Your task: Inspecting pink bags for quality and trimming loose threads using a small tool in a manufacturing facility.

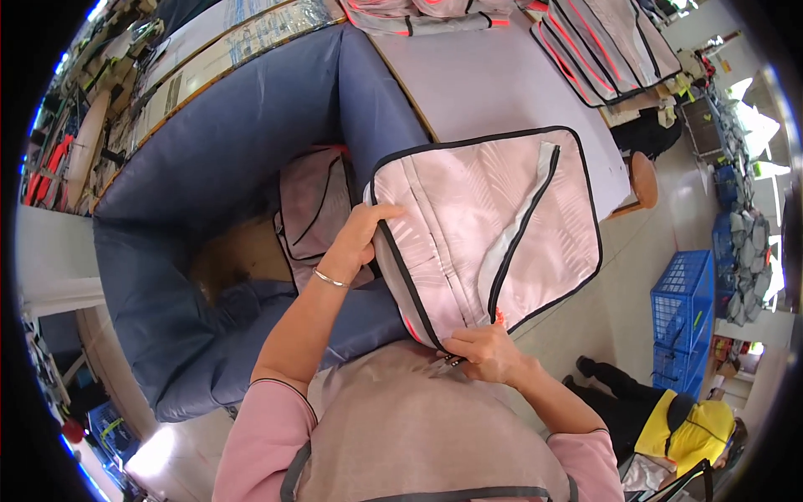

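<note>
A pale pink fabric bag piece (456, 217) with a leaf pattern, black piping and a slanting black zipper (527, 222) is held up in front of me. My left hand (361, 234) is closed on its left edge, thumb and fingers pinching the piped border. My right hand (485, 351) is closed at the lower edge, close to the zipper's lower end, where a bit of orange-red (499, 317) shows. From under its fingers sticks out a small dark metal tool (450, 361), perhaps thread snips; most of it is hidden.
A blue fabric-lined bin (251, 109) stands at the left, with another pink piece (314, 201) inside. Stacked pink pieces (598, 50) lie on the pale table (485, 79) beyond. Blue crates (682, 309) and a person in a yellow top (690, 431) are at the right.
</note>
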A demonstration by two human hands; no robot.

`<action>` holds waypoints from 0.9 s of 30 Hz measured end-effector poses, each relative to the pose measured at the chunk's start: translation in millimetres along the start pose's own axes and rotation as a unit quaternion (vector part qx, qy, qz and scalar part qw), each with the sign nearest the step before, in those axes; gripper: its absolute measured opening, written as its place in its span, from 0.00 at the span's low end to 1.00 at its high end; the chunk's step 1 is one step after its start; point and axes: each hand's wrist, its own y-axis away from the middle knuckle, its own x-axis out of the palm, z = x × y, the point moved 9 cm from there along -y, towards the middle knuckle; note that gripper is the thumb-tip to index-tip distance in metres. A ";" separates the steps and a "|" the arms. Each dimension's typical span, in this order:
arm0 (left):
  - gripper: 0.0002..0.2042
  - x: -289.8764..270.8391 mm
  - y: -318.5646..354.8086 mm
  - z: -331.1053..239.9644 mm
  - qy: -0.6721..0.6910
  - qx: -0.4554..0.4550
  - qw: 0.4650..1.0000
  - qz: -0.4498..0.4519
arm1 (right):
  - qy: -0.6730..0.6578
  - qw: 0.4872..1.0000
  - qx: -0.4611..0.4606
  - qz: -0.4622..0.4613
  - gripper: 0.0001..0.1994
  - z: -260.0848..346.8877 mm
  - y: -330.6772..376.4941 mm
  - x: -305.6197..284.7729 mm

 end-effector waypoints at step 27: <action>0.23 -7.6 59.5 69.0 0.075 0.017 0.994 -0.076 | -0.420 0.780 0.304 -0.350 0.17 -144.2 -21.5 1.9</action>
